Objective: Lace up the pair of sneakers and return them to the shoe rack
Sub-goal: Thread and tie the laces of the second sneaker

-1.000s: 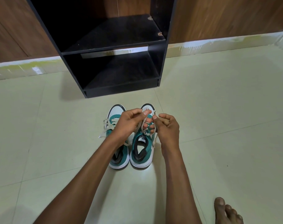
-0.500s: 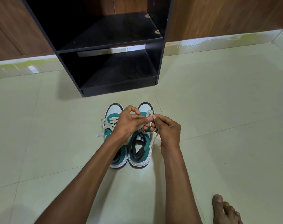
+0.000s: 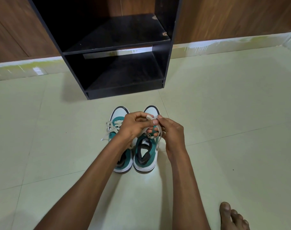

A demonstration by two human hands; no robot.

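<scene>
Two teal and white sneakers stand side by side on the tiled floor, toes toward the rack. The left sneaker (image 3: 117, 128) has cream laces tied, with ends trailing to its left. Over the right sneaker (image 3: 146, 155) both hands meet. My left hand (image 3: 133, 127) and my right hand (image 3: 172, 131) pinch the cream shoelace (image 3: 150, 117) of that sneaker between fingertips, holding its loops above the tongue. The black shoe rack (image 3: 125, 90) stands just beyond the toes, both shelves bare.
A wood-panelled wall with a pale skirting (image 3: 224, 44) runs behind the rack. My bare foot (image 3: 232, 216) rests on the floor at the lower right. Pale floor tiles (image 3: 224, 113) spread on either side of the shoes.
The hands have closed in together over the right sneaker, fingertips now meeting on the lace near the toe. The view has shifted slightly; the shoes have not moved.
</scene>
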